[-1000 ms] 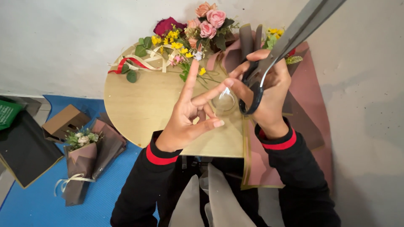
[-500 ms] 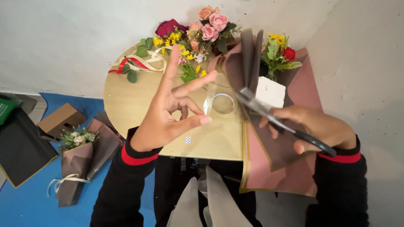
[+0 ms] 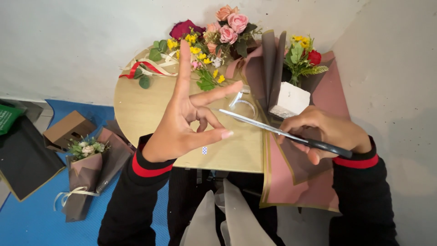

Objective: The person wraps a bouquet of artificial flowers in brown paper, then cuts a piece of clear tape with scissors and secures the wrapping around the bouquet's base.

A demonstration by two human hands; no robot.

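Observation:
My left hand (image 3: 182,123) is raised over the round wooden table (image 3: 136,109), fingers spread, index finger pointing up, and nothing visible in it. My right hand (image 3: 325,132) grips the black handles of a pair of scissors (image 3: 268,128). The closed blades point left towards a clear tape roll (image 3: 245,107) lying on the table. Just behind the scissors a white foam block (image 3: 291,100) with a small bunch of red and yellow flowers (image 3: 302,54) stands in brown and pink wrapping paper (image 3: 318,182).
Loose pink, dark red and yellow flowers (image 3: 214,36) and red and cream ribbon (image 3: 145,68) lie at the table's far edge against the wall. On the blue floor at left are a wrapped bouquet (image 3: 88,168), a cardboard box (image 3: 68,130) and dark paper sheets (image 3: 22,155).
My hands were together above the tape roll with the scissors upright. They have parted: the right hand dropped to the right with the scissors lying flat, and the left hand stayed raised with fingers spread.

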